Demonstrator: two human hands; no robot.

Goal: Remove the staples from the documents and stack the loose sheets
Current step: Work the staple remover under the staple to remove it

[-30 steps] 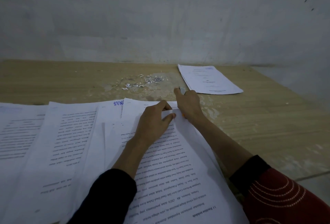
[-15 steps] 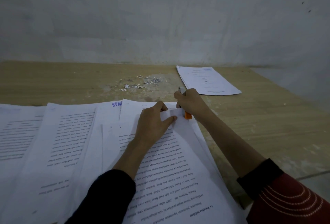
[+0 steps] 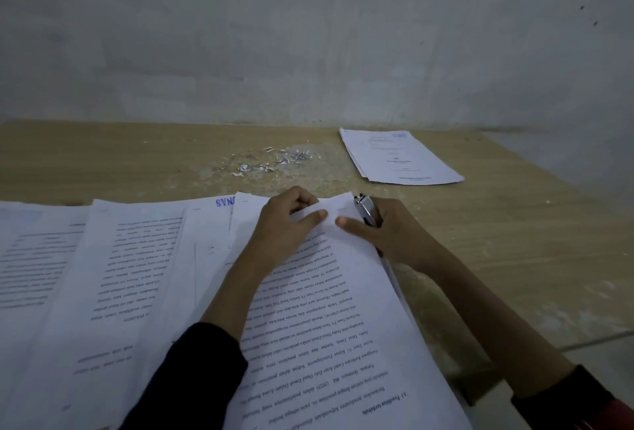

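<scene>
Moved since half a second ago: your right hand (image 3: 387, 234) has drawn back from beyond the page corner to sit beside it, and the orange grip seen then is now hidden.

- Right hand: fingers curled round the staple remover (image 3: 365, 210), whose metal head points away from you. Your thumb lies straight, its tip on the paper.
- Left hand (image 3: 288, 224): fingers curled, thumb and forefinger pinching the turned-up far corner of the document (image 3: 336, 326).
- Document: printed pages lying under both your forearms, text upside down to you, corner lifted between your two hands.
- Spread sheets (image 3: 120, 275): overlapping, to your left of the document.
- Stack of loose sheets (image 3: 398, 158): far right on the table (image 3: 514, 241), well apart from your hands.
- Pulled staples (image 3: 271, 162): small scattered heap with paper scraps, beyond your left hand, near the wall (image 3: 308, 35)
</scene>
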